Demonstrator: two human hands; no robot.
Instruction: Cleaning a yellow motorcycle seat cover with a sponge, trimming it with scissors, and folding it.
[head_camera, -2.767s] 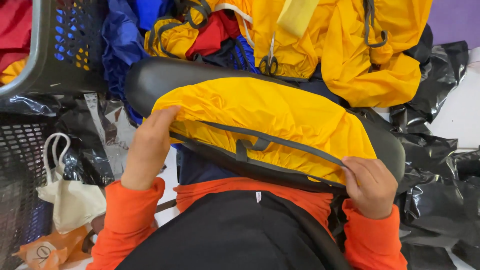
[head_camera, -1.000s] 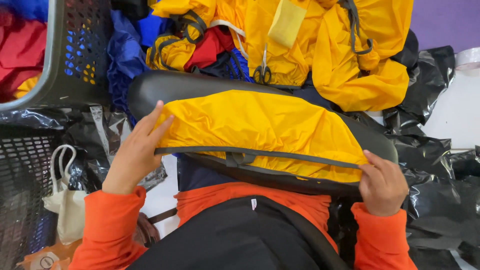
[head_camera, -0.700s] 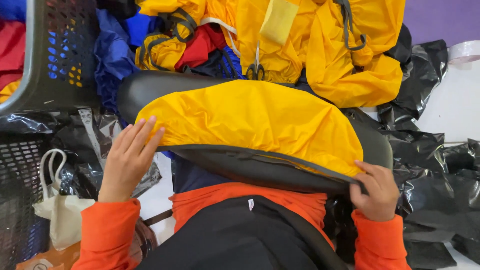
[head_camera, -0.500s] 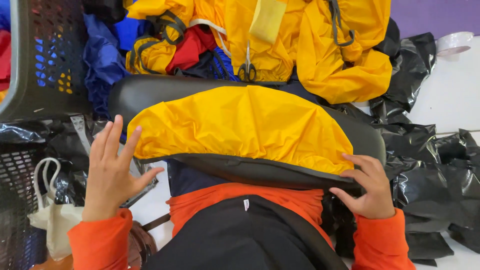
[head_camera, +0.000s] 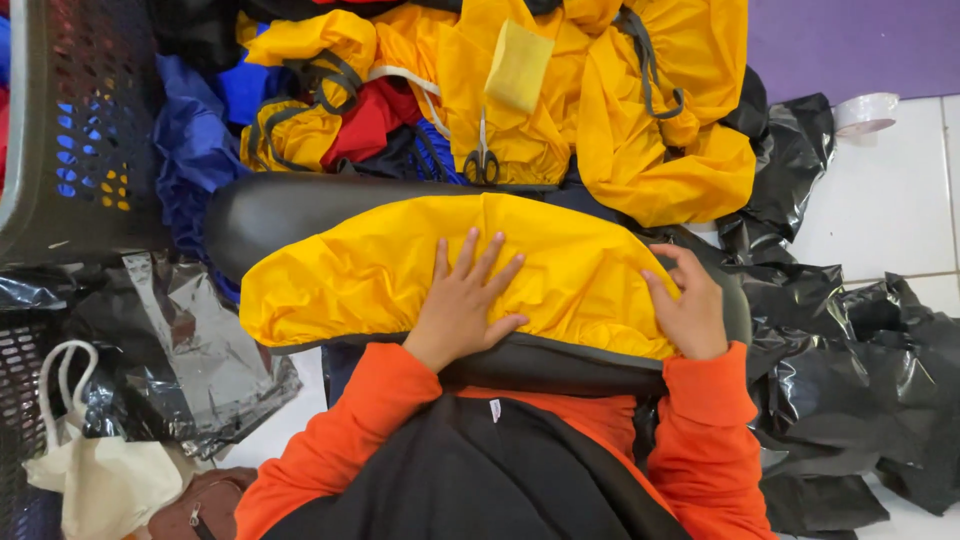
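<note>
Dark mesh basket (head_camera: 70, 120) at 10 o'clock; cream tote bag (head_camera: 95, 480) at 8. Yellow elastic-edged cover (head_camera: 330, 275) at centre, stretched over black padded form (head_camera: 260, 205). Left hand (head_camera: 462, 300) flat on cover, fingers spread open. Scissors (head_camera: 481, 160) at 12 on heaped yellow fabric (head_camera: 660, 150). Right hand (head_camera: 690, 310) at 3, fingers open, pressing cover's edge.

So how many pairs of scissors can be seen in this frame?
1. The scissors lie on the heap of yellow fabric above the yellow cover, blades pointing away from the person. More could be buried in the cloth.
</note>
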